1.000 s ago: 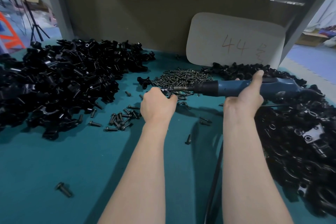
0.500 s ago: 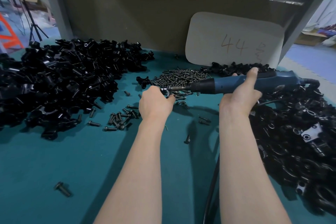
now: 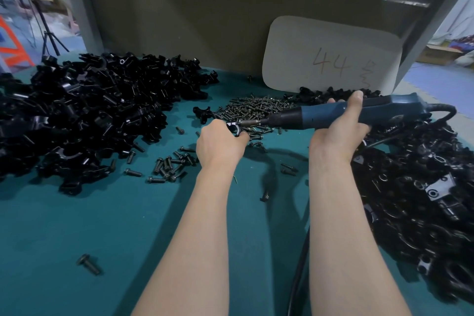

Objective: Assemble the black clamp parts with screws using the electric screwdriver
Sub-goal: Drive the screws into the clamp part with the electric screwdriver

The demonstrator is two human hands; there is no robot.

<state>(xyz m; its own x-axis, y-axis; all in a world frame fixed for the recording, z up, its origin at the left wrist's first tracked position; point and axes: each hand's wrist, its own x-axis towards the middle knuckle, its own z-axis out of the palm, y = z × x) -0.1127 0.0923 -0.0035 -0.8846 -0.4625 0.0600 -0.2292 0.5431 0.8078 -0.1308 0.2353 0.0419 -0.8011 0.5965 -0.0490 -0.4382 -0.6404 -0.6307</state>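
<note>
At my far left a big heap of black clamp parts [image 3: 84, 115] lies on the teal table [image 3: 77, 226], with one lone screw [image 3: 88, 264] well apart from it near the front edge. A scatter of loose screws [image 3: 169, 164] sits just right of the heap. My left hand [image 3: 219, 145] is next, fingers curled round a small black clamp part [image 3: 234, 128] and holding it just above the table. Behind it is the main pile of screws [image 3: 256, 108]. The bit of the electric screwdriver [image 3: 320, 117] meets the clamp part from the right, the tool lying almost level. My right hand [image 3: 338, 133] grips its blue body from below, index finger stretched up over it. A pale card marked 44 [image 3: 331, 59] leans against the back wall. On my far right lies a second heap of black parts [image 3: 423, 200], and the tool's cable [image 3: 298, 272] runs down beside my right forearm.
</note>
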